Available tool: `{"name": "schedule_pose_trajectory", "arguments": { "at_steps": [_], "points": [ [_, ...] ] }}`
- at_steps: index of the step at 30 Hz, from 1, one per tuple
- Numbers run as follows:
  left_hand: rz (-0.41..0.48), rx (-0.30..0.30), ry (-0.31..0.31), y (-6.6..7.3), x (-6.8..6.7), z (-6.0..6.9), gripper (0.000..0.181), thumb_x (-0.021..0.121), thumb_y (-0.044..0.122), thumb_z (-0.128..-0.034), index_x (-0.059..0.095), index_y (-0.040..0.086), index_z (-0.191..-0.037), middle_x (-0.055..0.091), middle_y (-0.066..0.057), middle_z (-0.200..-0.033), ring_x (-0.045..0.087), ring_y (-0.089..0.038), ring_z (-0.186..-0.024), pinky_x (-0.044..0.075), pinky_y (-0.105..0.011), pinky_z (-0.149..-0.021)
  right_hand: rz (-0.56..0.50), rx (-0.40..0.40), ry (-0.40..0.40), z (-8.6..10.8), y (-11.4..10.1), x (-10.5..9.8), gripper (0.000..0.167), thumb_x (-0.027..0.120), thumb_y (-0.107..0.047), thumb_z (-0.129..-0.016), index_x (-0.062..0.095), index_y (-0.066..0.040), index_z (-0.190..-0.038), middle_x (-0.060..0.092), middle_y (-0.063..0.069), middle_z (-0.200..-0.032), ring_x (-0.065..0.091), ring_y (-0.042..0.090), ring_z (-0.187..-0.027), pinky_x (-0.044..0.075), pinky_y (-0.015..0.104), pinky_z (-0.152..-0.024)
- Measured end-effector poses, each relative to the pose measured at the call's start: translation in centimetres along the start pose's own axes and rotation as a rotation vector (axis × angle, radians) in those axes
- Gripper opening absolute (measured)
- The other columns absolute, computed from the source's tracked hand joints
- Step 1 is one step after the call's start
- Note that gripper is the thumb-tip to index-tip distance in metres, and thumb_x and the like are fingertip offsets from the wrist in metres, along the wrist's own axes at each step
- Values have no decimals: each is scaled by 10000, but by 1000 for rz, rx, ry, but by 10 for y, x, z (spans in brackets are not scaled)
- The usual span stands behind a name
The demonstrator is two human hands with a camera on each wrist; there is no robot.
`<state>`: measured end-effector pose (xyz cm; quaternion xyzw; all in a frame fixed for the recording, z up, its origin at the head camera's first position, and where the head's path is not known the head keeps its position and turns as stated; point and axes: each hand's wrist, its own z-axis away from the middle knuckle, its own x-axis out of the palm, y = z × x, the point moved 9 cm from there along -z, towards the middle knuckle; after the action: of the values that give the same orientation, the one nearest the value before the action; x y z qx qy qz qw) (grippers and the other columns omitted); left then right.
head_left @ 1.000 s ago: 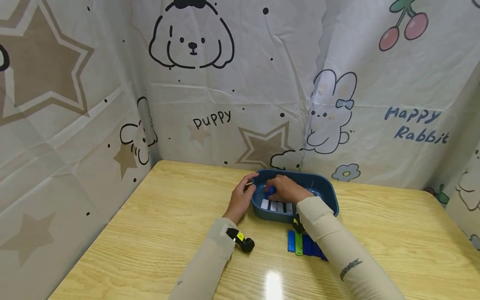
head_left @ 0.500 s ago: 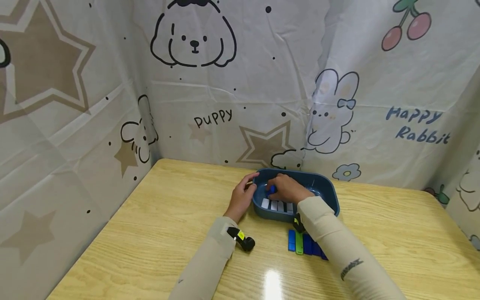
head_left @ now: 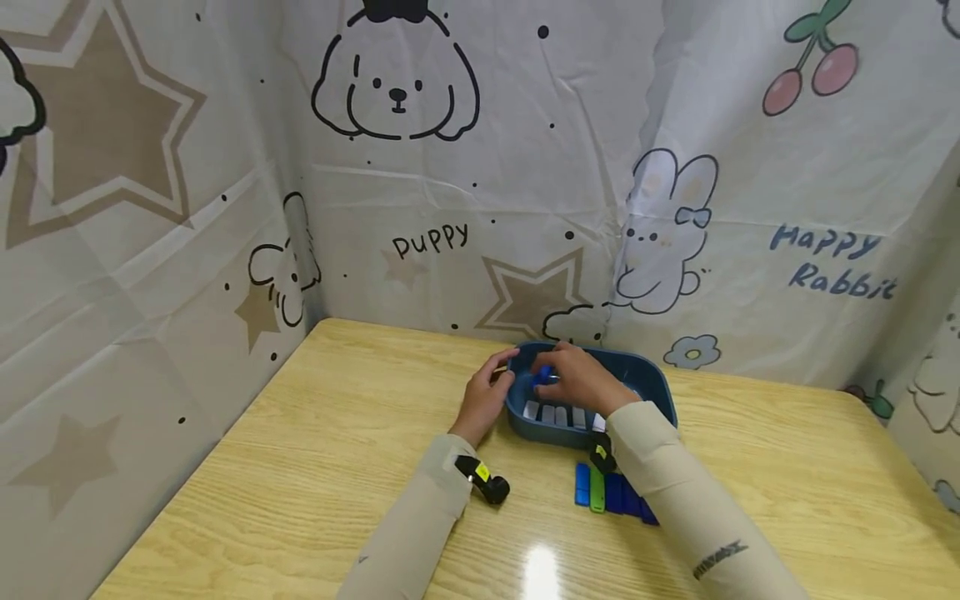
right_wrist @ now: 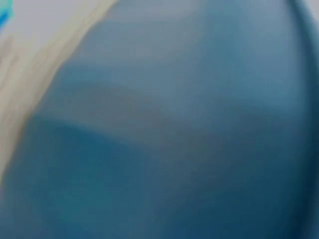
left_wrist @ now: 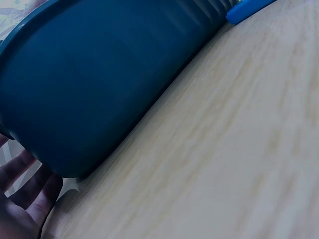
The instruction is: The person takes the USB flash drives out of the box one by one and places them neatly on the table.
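Note:
A dark blue oblong bin (head_left: pixel 651 372) stands on the table near its back edge. My left hand (head_left: pixel 482 402) touches its left end with the fingers fairly straight; the left wrist view shows those fingers (left_wrist: pixel 44 191) spread beside the bin wall (left_wrist: pixel 99 84). Inside the bin, my right hand (head_left: pixel 583 379) pinches a small blue object (head_left: pixel 543 377), partly covered by the fingers, its kind unclear. Several whitish oblong pieces (head_left: pixel 548 414) line the near side of the bin floor. The right wrist view is blurred and filled by the bin's wall (right_wrist: pixel 199 149).
In front of the bin lies a row of flat oblong pieces: a light blue one (head_left: pixel 582 484), a green one (head_left: pixel 597 490) and dark blue ones (head_left: pixel 622 493), partly behind my right sleeve. A printed cloth (head_left: pixel 420 275) hangs behind the wooden table (head_left: pixel 360 400).
My right hand has stayed in the bin's left part with the blue object, its wrist shifting slightly toward me and right. More white pieces show beneath it. The left hand keeps its place.

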<state>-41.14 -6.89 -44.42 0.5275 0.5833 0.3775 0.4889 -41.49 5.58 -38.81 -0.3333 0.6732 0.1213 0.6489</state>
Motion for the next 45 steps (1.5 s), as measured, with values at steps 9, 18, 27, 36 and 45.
{"name": "schedule_pose_trajectory", "arguments": {
  "at_steps": [9,18,27,36,45],
  "points": [
    [-29,-3,40,-14,-3,-4,375,499,178,-970,566,268,-1328,525,-23,-1371,523,-250,-1226,432,-422,-1018,-21,-56,102,47,-33,-31,301,742,-284,-831,712,-170,-1107,567,61,-1087,602,242,-887,518,380,-755],
    [-23,-16,42,-19,5,-5,381,505,161,-959,572,242,-1326,530,-10,-1367,503,-237,-1241,419,-418,-1029,-5,-93,182,93,-50,-37,256,754,-296,-824,709,-243,-1071,559,3,-1088,594,174,-918,531,351,-766],
    [-23,6,40,-13,4,-6,375,507,162,-959,578,231,-1321,540,-43,-1355,532,-273,-1209,439,-439,-1007,-49,-116,127,117,-63,-32,247,751,-264,-814,720,-228,-1056,524,-54,-1054,524,78,-821,493,234,-681],
    [1,-1,35,-16,2,-9,383,498,158,-974,558,212,-1349,504,-26,-1409,474,-278,-1279,382,-462,-1059,-74,-108,-17,118,-63,-20,243,743,-281,-820,727,-219,-1054,515,-42,-1040,525,101,-800,487,234,-694],
    [-25,7,56,-17,1,-8,374,503,142,-958,584,228,-1313,537,-1,-1365,506,-240,-1238,413,-426,-1033,-88,-111,-61,116,-62,-5,245,753,-250,-817,736,-156,-1043,532,-23,-990,556,145,-778,482,239,-669]
  ]
}}
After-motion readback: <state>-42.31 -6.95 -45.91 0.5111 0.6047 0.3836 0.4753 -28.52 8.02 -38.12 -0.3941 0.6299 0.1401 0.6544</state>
